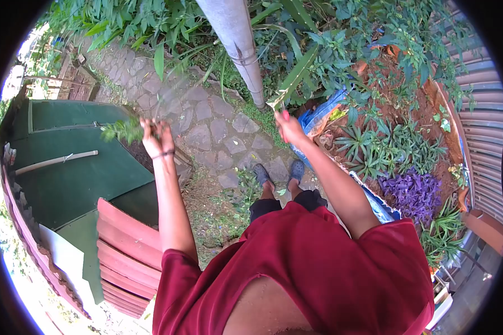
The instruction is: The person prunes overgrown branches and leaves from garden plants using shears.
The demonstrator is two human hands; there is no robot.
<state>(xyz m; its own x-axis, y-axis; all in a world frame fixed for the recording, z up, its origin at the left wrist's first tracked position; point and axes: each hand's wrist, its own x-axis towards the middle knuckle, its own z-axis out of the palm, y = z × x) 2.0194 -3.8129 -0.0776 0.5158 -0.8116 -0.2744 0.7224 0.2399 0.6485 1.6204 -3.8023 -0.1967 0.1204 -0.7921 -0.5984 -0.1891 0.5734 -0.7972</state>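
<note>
Currently I read left hand (pixel 157 137) closed round a leafy sprig (pixel 123 131) above the green roof (pixel 67 167) edge, and right hand (pixel 289 127) pinching a long leaf (pixel 296 75) beside the metal pole (pixel 237 44). Open room is the stone path (pixel 207 125) between them; the planted bed (pixel 408 156) hems the right.

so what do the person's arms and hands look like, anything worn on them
Both arms are bare below short dark red sleeves. The left hand has a thin dark band round the wrist. The right hand shows pink-red nail polish. No gloves.
</note>
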